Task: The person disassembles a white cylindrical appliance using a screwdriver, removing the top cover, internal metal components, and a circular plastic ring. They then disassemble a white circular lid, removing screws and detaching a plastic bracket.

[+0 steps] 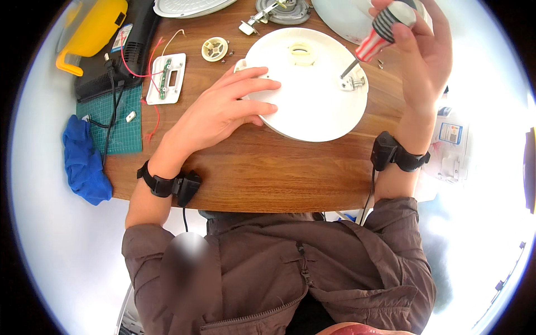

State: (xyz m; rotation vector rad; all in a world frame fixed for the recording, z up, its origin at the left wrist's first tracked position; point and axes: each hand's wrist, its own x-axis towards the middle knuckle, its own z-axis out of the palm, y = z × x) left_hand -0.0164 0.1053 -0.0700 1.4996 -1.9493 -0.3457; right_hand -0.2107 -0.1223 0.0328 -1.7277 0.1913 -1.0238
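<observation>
A round white plate [312, 111] lies on the wooden table, its smooth face up. My left hand [226, 103] is closed over its left rim, fingers spread across the top and the thumb at the edge. In my right hand [421, 61] is a screwdriver [372, 46] with a black, grey, red and white handle, held at a slant. Its shaft points down-left to a small metal fitting [352, 83] near the plate's right edge; whether the tip sits in a screw is too small to tell. A cream slotted part [301, 50] stands near the plate's far edge.
Left of the plate are a small cream wheel [215, 49], a white panel with a green circuit board [166, 78] and red wires, a green cutting mat [125, 120], a blue cloth [84, 162] and a yellow tool [97, 28] on a black case. Loose screws [381, 65] lie right of the plate.
</observation>
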